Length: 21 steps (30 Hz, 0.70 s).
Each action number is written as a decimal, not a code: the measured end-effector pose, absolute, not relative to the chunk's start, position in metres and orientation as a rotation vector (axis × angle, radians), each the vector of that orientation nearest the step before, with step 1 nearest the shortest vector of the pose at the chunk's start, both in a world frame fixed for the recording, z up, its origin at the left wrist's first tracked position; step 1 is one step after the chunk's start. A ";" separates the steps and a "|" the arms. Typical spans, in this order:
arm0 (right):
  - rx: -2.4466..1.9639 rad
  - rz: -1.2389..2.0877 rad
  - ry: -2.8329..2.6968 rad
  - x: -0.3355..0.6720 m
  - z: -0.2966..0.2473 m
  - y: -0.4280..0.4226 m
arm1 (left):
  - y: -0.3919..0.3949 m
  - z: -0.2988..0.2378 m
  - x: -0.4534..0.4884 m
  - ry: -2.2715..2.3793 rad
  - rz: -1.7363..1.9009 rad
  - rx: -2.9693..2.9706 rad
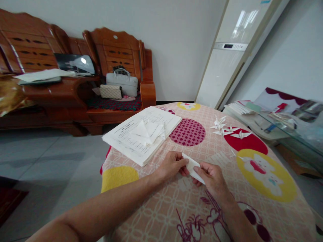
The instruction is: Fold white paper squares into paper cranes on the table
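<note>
A small folded white paper [192,165] is held between both hands, just above the patterned tablecloth. My left hand [174,164] pinches its upper left end between thumb and fingers. On the lower right part, my right hand [211,175] grips it with the thumb on top and fingers beneath. Beyond my left hand lies a thick stack of printed sheets [121,144], with a few folded white paper pieces [146,132] on top. Several folded paper cranes [241,134] sit in a group at the far right of the table.
The round table has a pink tablecloth [156,201] with coloured circles. Wooden chairs [118,50] stand at the back left, one holding bags [123,84]. A tall white air conditioner [217,67] is behind, and a cluttered glass-topped stand [285,126] is to the right.
</note>
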State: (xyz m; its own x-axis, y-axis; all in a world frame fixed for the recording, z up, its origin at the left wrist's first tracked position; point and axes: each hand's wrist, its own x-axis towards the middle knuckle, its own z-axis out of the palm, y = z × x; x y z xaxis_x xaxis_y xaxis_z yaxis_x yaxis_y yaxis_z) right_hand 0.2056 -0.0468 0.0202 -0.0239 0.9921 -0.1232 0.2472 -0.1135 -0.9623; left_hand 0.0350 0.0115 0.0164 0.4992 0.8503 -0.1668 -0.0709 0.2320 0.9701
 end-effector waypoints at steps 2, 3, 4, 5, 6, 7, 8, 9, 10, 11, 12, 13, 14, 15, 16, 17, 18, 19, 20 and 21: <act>-1.436 1.283 -1.297 0.207 0.018 -0.047 | 0.012 0.019 0.033 0.812 0.717 1.131; -1.422 1.321 -1.263 0.208 0.016 -0.047 | 0.012 0.021 0.032 0.806 0.702 1.114; -1.408 1.352 -1.230 0.208 0.015 -0.047 | 0.012 0.022 0.031 0.802 0.691 1.099; -1.396 1.377 -1.203 0.209 0.015 -0.048 | 0.012 0.023 0.031 0.800 0.683 1.085; -1.386 1.394 -1.183 0.210 0.015 -0.048 | 0.012 0.024 0.030 0.795 0.679 1.073; -1.372 1.407 -1.169 0.210 0.015 -0.049 | 0.012 0.025 0.030 0.790 0.675 1.061; -1.356 1.418 -1.159 0.210 0.016 -0.049 | 0.012 0.026 0.029 0.783 0.675 1.048; -1.342 1.428 -1.148 0.210 0.016 -0.049 | 0.012 0.026 0.029 0.776 0.674 1.036; -1.334 1.436 -1.138 0.210 0.017 -0.049 | 0.012 0.026 0.028 0.766 0.670 1.026; -1.333 1.438 -1.131 0.210 0.018 -0.050 | 0.012 0.026 0.028 0.755 0.662 1.017; -1.336 1.436 -1.126 0.210 0.018 -0.050 | 0.012 0.026 0.028 0.743 0.654 1.010; -1.343 1.429 -1.125 0.210 0.019 -0.050 | 0.012 0.026 0.027 0.730 0.645 1.001; -1.349 1.422 -1.129 0.210 0.019 -0.050 | 0.012 0.025 0.027 0.717 0.638 0.991; -1.355 1.416 -1.137 0.210 0.019 -0.050 | 0.012 0.025 0.026 0.707 0.632 0.977; -1.362 1.412 -1.145 0.210 0.019 -0.050 | 0.012 0.025 0.026 0.698 0.626 0.963; -1.373 1.409 -1.153 0.210 0.019 -0.050 | 0.012 0.025 0.026 0.692 0.620 0.951; -1.387 1.407 -1.160 0.211 0.018 -0.050 | 0.012 0.025 0.026 0.688 0.614 0.944; -1.406 1.404 -1.171 0.212 0.018 -0.050 | 0.013 0.026 0.025 0.687 0.611 0.941; -1.432 1.395 -1.188 0.213 0.017 -0.050 | 0.013 0.026 0.025 0.689 0.611 0.948; -1.461 1.377 -1.218 0.214 0.017 -0.049 | 0.013 0.026 0.025 0.695 0.613 0.962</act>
State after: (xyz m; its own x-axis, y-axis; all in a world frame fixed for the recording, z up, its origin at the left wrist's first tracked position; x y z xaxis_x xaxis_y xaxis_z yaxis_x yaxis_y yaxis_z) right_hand 0.2143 -0.0492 0.0167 -0.0427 0.9670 -0.2512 0.1313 -0.2438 -0.9609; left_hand 0.0247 0.0134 0.0264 0.6305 0.7340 -0.2524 -0.1593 0.4406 0.8835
